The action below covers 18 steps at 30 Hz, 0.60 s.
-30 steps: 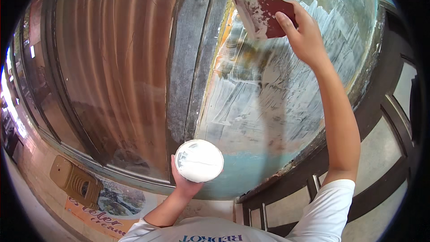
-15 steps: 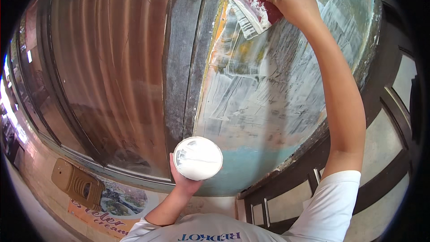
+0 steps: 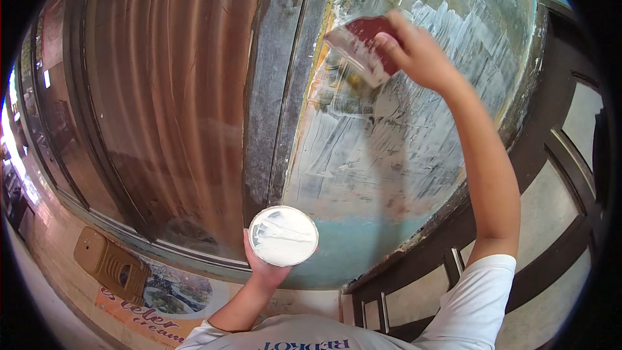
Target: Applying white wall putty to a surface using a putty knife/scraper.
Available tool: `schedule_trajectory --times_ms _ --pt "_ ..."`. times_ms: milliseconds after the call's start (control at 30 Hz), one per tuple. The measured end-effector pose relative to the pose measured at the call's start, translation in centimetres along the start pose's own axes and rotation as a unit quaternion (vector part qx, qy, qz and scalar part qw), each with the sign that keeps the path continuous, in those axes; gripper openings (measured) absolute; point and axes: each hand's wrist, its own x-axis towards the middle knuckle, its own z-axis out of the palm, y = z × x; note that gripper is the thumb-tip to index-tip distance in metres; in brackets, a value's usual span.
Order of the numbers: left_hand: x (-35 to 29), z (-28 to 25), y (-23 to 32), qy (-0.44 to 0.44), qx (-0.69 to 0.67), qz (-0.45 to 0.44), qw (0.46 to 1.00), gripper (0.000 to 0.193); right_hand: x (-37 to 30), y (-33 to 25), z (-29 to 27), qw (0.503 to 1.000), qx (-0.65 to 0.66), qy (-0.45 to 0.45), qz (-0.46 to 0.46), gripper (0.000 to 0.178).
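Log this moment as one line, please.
left hand: holds tub, white paste inside | right hand: holds red scraper at streaked wall | scraper-wall contact: unclear

From my end I see the right hand (image 3: 414, 52) lower on the wall (image 3: 421, 136) than half a second ago, and the red scraper (image 3: 369, 29) has come down with it. I now read its blade edge at a gentler slant; earlier it ran steeper. The thick white band I saw along that edge half a second ago now shows as a thinner smear, blurred to me. Below, the left hand (image 3: 267, 272) has sunk slightly with the tub (image 3: 284, 264). I see more ridges in its white paste (image 3: 290, 238), which looked smoother before.
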Motion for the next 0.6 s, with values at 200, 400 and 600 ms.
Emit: schedule_trajectory --times_ms 200,400,600 --pt "-0.2 0.9 -0.5 -0.041 0.018 -0.025 0.999 0.082 -0.8 0.2 1.0 1.000 0.003 0.020 -0.005 0.028" --pt "0.2 -0.2 -1.2 -0.014 0.054 -0.019 0.998 0.081 1.0 -0.3 -2.7 0.923 -0.180 0.310 -0.141 0.015" --pt "-0.1 0.5 -1.6 -0.038 0.017 -0.046 0.998 0.076 -0.6 1.6 3.3 0.824 -0.433 0.256 -0.261 0.014"
